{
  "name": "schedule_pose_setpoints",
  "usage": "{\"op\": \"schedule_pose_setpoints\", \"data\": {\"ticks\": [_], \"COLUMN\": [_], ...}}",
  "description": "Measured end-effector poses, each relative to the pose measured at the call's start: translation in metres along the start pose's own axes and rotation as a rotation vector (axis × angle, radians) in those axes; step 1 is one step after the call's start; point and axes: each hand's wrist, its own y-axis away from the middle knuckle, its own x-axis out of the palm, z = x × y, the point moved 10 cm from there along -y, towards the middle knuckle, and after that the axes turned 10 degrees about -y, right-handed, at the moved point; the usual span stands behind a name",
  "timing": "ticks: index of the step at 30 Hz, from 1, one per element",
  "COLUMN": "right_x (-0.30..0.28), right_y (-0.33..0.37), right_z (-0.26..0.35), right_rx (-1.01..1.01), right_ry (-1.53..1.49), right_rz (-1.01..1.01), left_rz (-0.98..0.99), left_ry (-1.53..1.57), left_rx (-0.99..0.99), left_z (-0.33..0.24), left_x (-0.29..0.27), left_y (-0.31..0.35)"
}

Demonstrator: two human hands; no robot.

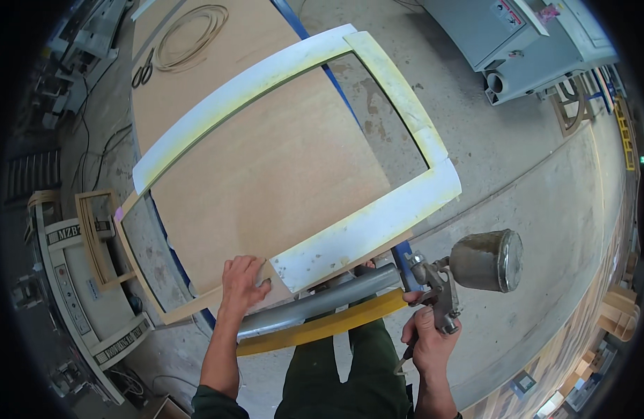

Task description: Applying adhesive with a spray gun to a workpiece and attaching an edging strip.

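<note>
In the head view, a spray gun point(440, 297) with a metal cup point(481, 261) is grasped by the right grip point(431, 336), just beyond the near edge of a large frame point(369, 229). The frame, partly coated white and yellow, is laid across a brown counter point(280, 153), overhanging it. The frame's near rail is touched by the left grip point(243, 283), fingers bent; whether it is clenched cannot be told. Scissors point(146, 72) are seen beside a coil point(172, 67).

Room light: was bright, diffuse and cool.
White-yellow frame point(374, 227): looked palest.
Metal cup point(477, 262): carried soft highlights.
Centre: appeared sharp.
Outer rim: fell to black, straight edges bowing, details softened.
</note>
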Motion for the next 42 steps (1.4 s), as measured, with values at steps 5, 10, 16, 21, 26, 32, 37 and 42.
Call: {"op": "schedule_pose_setpoints", "data": {"ticks": [5,10,16,21,26,32,37,42], "right_x": [0.004,-0.002,-0.002,0.005,0.035,0.079,0.101,0.121], "right_y": [-0.002,-0.004,-0.005,-0.005,-0.018,-0.060,-0.097,-0.128], "right_z": [0.001,0.003,0.002,0.005,0.024,0.063,0.081,0.079], "right_rx": [-0.010,-0.005,0.015,0.019,-0.043,-0.182,-0.202,-0.138], "right_ry": [-0.025,0.017,0.008,-0.008,-0.084,-0.221,-0.207,-0.181], "right_rz": [0.002,0.010,-0.011,-0.012,0.014,0.012,-0.054,-0.080], "left_rz": [-0.075,-0.074,-0.113,0.230,-0.062,-0.370,-0.358,-0.396], "left_ry": [-0.011,0.003,-0.025,0.305,0.236,-0.145,-0.209,-0.253], "left_rx": [0.119,0.120,0.136,-0.189,-0.312,-0.398,-0.401,-0.404], "left_z": [-0.007,-0.010,-0.009,0.022,0.074,0.040,0.037,0.039], "left_x": [-0.008,-0.009,-0.017,-0.010,-0.016,0.000,0.008,0.007], "left_y": [-0.009,-0.010,-0.008,-0.014,-0.052,-0.126,-0.128,-0.127]}}
